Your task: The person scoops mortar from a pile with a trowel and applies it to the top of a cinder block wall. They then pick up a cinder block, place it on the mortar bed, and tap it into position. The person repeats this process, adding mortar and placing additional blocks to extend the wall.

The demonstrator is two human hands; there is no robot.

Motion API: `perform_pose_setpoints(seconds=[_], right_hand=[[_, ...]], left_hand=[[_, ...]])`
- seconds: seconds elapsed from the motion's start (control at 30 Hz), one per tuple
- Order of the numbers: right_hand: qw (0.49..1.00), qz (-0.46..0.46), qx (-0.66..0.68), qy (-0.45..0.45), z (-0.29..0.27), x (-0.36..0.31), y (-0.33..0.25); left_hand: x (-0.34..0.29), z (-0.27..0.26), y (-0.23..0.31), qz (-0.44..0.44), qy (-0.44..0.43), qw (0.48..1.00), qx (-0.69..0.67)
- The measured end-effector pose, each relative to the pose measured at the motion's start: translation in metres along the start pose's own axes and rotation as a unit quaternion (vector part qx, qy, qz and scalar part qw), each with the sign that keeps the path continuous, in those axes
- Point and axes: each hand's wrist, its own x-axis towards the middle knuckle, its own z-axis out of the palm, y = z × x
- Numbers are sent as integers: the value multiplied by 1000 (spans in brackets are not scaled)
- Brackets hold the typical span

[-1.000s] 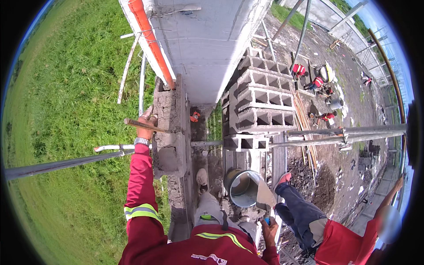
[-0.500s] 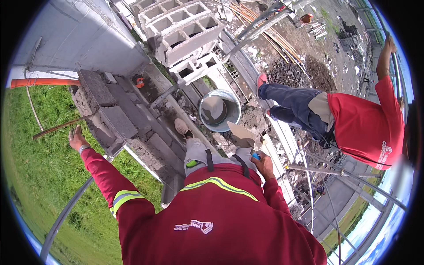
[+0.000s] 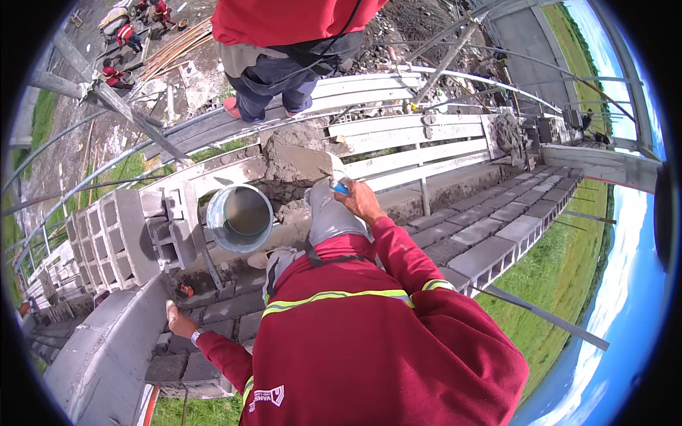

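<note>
In my right hand (image 3: 361,201), closed round its blue handle, is a trowel (image 3: 305,162). Its broad blade lies over a heap of grey mortar (image 3: 284,137), beyond my knee. My left hand (image 3: 182,319) is stretched out low on the left, fingers extended at the edge of a smooth grey concrete wall (image 3: 117,341); whether they press on it is hard to tell. Below that hand runs a course of grey concrete blocks (image 3: 234,309). Between my hands, a little farther off, stands a bucket (image 3: 264,231) with murky greyish liquid inside.
Hollow blocks (image 3: 117,234) are stacked at the left. A long block wall (image 3: 490,220) runs off to the right above grass. A co-worker (image 3: 284,42) in a red top stands on planks (image 3: 369,89) ahead. Scaffold pipes (image 3: 455,60) cross the far side; several people are at the far left.
My view and body have turned to the right. My left hand has gone from beside a rusty bar over the grass to the concrete wall's edge. The trowel stays in my right hand.
</note>
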Motion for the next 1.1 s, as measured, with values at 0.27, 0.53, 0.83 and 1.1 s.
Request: perform_pose_setpoints(seconds=[0.27, 0.53, 0.83, 1.1], right_hand=[[997, 59, 52, 13, 4, 11, 4], [983, 95, -35, -150, 67, 57, -37], [907, 178, 160, -346, 116, 125, -3], [910, 131, 87, -385, 139, 186, 34]], left_hand=[[74, 60, 45, 3, -222, 974, 55], [11, 79, 31, -136, -264, 954, 32], [-131, 37, -5, -222, -167, 952, 130], [-233, 55, -35, -303, -222, 915, 145]])
